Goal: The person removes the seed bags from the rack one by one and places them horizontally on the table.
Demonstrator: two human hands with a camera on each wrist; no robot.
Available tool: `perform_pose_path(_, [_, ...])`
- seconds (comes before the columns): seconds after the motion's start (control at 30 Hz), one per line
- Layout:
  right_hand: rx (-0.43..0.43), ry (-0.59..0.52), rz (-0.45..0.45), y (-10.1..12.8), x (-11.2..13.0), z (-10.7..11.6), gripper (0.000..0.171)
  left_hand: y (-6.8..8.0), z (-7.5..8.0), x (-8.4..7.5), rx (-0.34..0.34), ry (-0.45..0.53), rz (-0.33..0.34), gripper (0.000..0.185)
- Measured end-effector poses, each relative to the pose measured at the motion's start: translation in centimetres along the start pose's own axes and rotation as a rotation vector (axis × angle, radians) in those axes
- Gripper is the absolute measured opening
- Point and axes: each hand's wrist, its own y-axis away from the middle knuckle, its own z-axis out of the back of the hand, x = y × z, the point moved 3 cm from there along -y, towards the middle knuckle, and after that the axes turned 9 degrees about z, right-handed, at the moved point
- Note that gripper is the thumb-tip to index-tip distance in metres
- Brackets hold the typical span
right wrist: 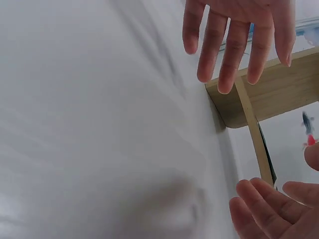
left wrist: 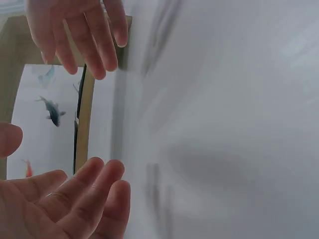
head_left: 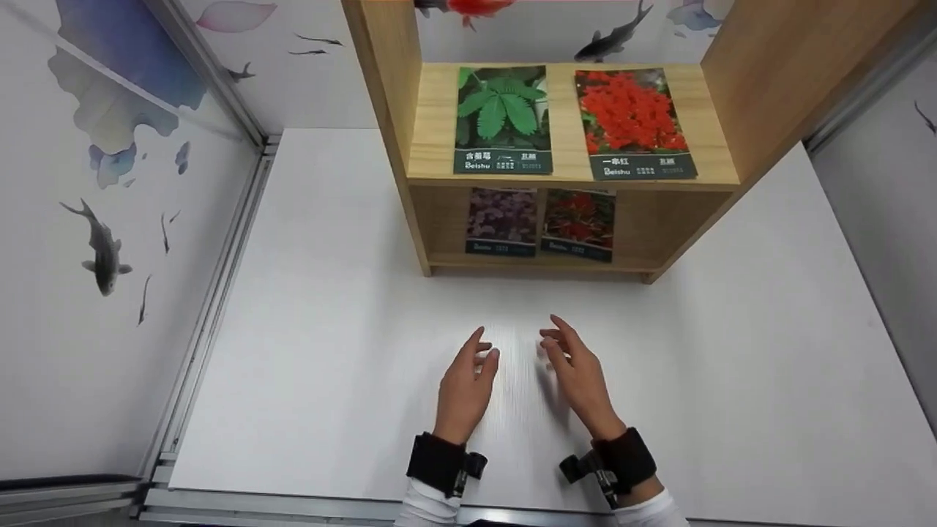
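Observation:
Both hands hover over the white table, palms toward each other and apart. The left hand [head_left: 465, 391] has relaxed, slightly bent fingers with nothing in them; in the left wrist view its fingers [left wrist: 89, 199] show at the bottom. The right hand [head_left: 582, 380] is likewise loose and holds nothing. Beyond them stands a wooden shelf [head_left: 571, 181]. On its upper board lie a green-leaf card [head_left: 504, 117] and a red-flower card [head_left: 633, 121]. Lower down are a purple-flower card [head_left: 502, 219] and another red-flower card [head_left: 579, 223], partly hidden by the upper board.
The white tabletop [head_left: 315, 351] spreads around the shelf. Metal-framed panels painted with fish and lotus shapes stand at the left [head_left: 66, 329] and back, with another panel [head_left: 893, 168] at the right. A metal rail [head_left: 278, 501] runs along the table's front edge.

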Motion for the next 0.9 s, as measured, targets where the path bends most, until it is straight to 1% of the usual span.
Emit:
perform_pose_path(0.17, [-0.018,-0.144,-0.035,-0.8,-0.3,0.1,0.047,-1.1,0.0,-0.1,0.035,0.097,0.025,0.053])
perform_pose_path(0.27, [-0.021,-0.231,-0.049,-1.6,-0.4,0.1,0.050,-1.8,0.3,-0.2,0.034,0.157,0.029,0.052])
perform_pose_path(0.43, [-0.045,-0.335,-0.075,-2.8,-0.3,0.1,0.048,-3.4,1.1,-0.4,0.013,0.244,0.028,0.052])
perform_pose_path(0.6, [-0.070,-0.384,-0.098,-4.0,-0.3,0.1,0.047,-4.8,1.6,-0.8,0.002,0.328,0.021,0.052])
perform_pose_path(0.73, [-0.090,-0.411,-0.108,-4.9,-0.5,0.0,0.051,-5.7,1.9,-1.0,0.018,0.392,0.009,0.051])
perform_pose_path(0.9, [-0.096,-0.440,-0.073,-5.7,-0.6,-0.4,0.055,-6.9,2.0,-1.2,0.057,0.483,0.010,0.054])
